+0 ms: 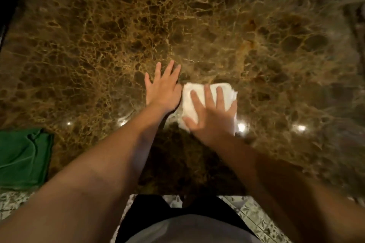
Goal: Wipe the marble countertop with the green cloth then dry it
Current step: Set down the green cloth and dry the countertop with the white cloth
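Observation:
The brown veined marble countertop (197, 25) fills most of the view. A folded white cloth (189, 100) lies on it near the middle. My right hand (211, 116) presses flat on top of this white cloth with fingers spread. My left hand (164, 89) rests flat on the bare marble just left of the white cloth, fingers apart and holding nothing. The green cloth (21, 160) lies crumpled at the counter's near left edge, away from both hands.
The counter's front edge (197, 193) runs just in front of my body. Below it shows a patterned tiled floor (256, 219). A dark edge (7, 6) borders the counter at the far left. Bright light reflections dot the marble near my wrists.

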